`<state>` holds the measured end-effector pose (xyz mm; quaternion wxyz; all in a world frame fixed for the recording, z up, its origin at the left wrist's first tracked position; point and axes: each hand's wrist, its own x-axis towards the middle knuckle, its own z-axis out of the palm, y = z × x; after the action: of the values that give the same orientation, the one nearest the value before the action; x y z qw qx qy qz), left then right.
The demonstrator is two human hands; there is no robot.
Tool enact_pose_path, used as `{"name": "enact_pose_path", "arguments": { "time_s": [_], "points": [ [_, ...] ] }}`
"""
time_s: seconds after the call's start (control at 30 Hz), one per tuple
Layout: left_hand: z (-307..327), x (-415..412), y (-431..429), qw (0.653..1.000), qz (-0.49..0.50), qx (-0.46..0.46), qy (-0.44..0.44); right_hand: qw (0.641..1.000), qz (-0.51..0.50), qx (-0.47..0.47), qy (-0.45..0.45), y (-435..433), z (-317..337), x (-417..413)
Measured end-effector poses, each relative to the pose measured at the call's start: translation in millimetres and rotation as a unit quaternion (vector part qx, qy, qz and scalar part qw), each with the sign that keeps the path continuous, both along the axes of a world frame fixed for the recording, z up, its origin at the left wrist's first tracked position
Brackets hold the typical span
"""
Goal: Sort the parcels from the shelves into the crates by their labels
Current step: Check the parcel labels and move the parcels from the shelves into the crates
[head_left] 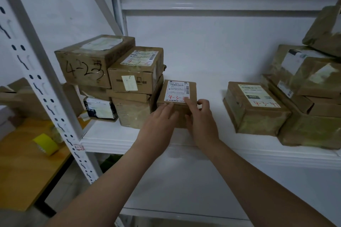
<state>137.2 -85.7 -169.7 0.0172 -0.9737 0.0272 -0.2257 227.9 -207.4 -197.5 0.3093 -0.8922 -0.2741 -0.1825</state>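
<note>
Picking: left hand (158,121) lays straight fingers on the box (178,92) near the shelf (227,142) front edge, right hand (201,121) grips its side; next, lift it and read its label.

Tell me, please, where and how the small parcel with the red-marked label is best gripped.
Grip the small parcel by its left and right walls, reaching in from the front: it lies flat, label up, and the stack beside it crowds only its left.
</note>
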Motion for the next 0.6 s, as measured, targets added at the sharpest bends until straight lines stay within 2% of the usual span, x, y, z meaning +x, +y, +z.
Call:
{"name": "enact_pose_path", "arguments": {
  "time_s": [0.1, 0.27, 0.4, 0.6],
  "points": [
    [0.4, 2.0, 1.4, 1.000, -0.014, -0.010, -0.003, 1.000, -0.003, -0.023, -0.002, -9.6, 2.2, -4.7],
    [-0.1, 13.6, -24.5, 0.992, -0.099, -0.066, -0.051, 0.998, -0.036, 0.042, -0.041, -64.2, 2.6, -22.3],
    [-5.8, 34.8, -65.2, 0.982, -0.140, -0.124, -0.027, 0.993, -0.105, 0.057, -0.005, -124.2, 1.7, -35.3],
    [19.7, 96.7, -123.5, 0.975, -0.204, -0.083, -0.018, 0.987, -0.156, 0.024, 0.018, -183.1, 14.0, -34.2]
  ]
}}
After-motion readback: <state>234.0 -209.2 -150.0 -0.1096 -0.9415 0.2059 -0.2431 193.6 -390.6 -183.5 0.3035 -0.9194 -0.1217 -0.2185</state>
